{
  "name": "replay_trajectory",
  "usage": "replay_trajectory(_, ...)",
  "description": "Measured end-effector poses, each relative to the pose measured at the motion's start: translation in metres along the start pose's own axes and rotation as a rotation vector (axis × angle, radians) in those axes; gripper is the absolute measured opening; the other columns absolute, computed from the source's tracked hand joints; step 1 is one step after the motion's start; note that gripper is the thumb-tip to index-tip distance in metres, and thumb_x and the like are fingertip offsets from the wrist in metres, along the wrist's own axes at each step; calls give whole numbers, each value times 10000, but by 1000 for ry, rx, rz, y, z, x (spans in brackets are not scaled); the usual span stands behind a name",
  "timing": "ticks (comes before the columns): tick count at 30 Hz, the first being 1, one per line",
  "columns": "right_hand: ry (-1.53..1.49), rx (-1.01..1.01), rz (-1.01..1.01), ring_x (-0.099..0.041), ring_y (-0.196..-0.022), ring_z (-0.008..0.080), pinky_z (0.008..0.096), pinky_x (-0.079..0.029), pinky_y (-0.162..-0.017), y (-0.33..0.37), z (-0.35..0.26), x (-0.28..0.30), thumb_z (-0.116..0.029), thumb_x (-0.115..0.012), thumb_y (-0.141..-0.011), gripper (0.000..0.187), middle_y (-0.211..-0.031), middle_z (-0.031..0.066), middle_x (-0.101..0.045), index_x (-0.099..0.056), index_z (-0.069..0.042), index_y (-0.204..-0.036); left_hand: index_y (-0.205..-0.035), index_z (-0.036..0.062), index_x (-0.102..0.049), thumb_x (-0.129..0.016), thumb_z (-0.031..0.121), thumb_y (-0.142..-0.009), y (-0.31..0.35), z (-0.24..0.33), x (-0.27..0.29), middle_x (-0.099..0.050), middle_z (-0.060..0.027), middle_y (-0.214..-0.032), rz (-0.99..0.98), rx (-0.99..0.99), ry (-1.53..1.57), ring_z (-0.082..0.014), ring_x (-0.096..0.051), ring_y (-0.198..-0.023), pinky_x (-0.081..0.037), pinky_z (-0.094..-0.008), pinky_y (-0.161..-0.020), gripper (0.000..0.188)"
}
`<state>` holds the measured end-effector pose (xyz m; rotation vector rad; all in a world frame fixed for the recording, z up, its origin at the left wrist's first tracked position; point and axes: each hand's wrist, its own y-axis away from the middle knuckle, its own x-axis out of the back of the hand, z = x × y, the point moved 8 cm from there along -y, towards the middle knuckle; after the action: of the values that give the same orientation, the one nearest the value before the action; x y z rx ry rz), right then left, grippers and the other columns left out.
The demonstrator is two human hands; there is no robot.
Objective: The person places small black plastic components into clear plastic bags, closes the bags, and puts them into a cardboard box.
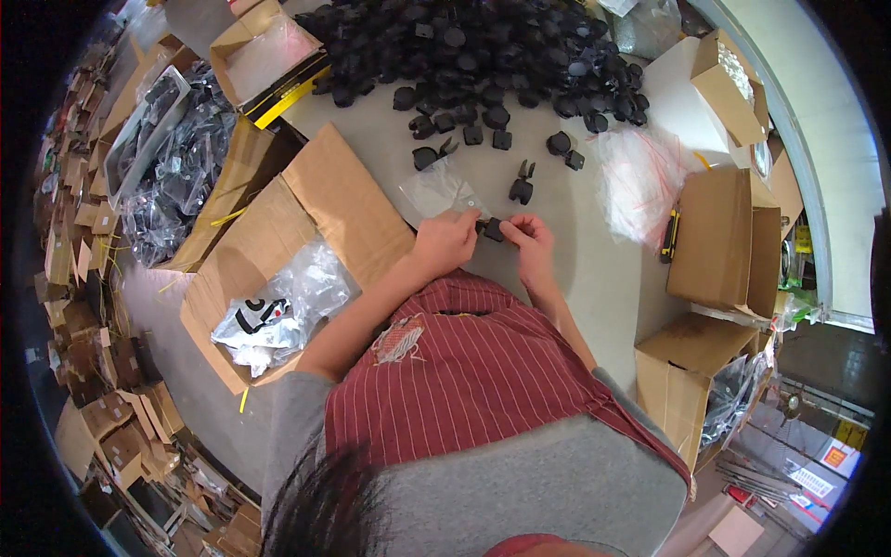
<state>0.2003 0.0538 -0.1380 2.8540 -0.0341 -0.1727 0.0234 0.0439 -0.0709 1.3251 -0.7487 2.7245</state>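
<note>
I have a small black part (pixel 492 229) pinched between my two hands, on the near side of the big heap of black parts (pixel 464 56) and well apart from it. My left hand (pixel 447 243) has its fingers curled in and closed on the part's left end; how much they cover I cannot tell. My right hand (pixel 531 249) grips the other end between thumb and fingertips.

Between the heap and my left hand lies a clear plastic bag (pixel 439 188), flat, its lower edge right at my knuckles; whether they touch I cannot tell. A black two-pronged clip (pixel 522 184) lies between the heap and my right hand, prongs toward the heap. Nearer the heap, just off its front edge, sit a round black piece (pixel 560 143) and, on the left, another pronged black piece (pixel 427 157).

To the right of the heap and closer to me, a pile of clear bags with red lines (pixel 640 181) spreads over the grey tabletop (pixel 603 297). Past that pile, farther right of the heap, a yellow-and-black cutter (pixel 669 236) rests against a brown box (pixel 724 237). Left of the heap and nearer me, an open carton (pixel 362 186) holds crumpled clear plastic (pixel 316 283).
</note>
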Motion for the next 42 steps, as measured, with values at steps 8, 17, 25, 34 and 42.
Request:
replay_trajectory(8,45,44,-25,-581,-839,98,257,-468,-775,15,-9,-20,-67,-710,-859,184,-893,8,-627,-608,-35,-1009,-1039,104,-657,-641,79,-809,-4,6,-1,-626,-95,-709,44,-75,-18,-282,-638,-661,-514,-402,-561,232)
replay_trajectory(17,-149,111,164,-570,-882,126,275,-453,-820,2,-7,16,-32,-698,-824,263,-971,18,-607,-575,-65,-1053,-1134,67,-627,-638,101,-804,-12,21,17,-644,-75,-768,39,-222,4,-250,-648,-711,-516,-363,-568,332)
replay_trajectory(25,3,92,44,-577,-914,150,295,-466,-809,6,-18,0,-34,-697,-824,308,-991,43,-597,-543,-55,-1089,-1268,51,-561,-631,74,-803,-8,1,-1,-611,-74,-684,-4,-67,-149,-251,-624,-627,-498,-377,-519,471)
replay_trajectory(34,203,194,-101,-626,-885,156,282,-525,-746,-6,-35,-21,35,-711,-784,470,-1148,92,-569,-491,-48,-1189,-1109,68,-625,-672,135,-746,-19,22,-7,-631,-35,-748,-15,-312,-172,-218,-638,-716,-520,-340,-621,372)
replay_trajectory(42,-26,73,-355,-641,-978,170,312,-540,-826,-32,-2,-29,67,-648,-819,472,-1219,87,-599,-560,-38,-1271,-1114,63,-619,-655,153,-753,-22,40,-7,-614,-50,-773,-176,-512,-192,-217,-622,-771,-522,-345,-645,374)
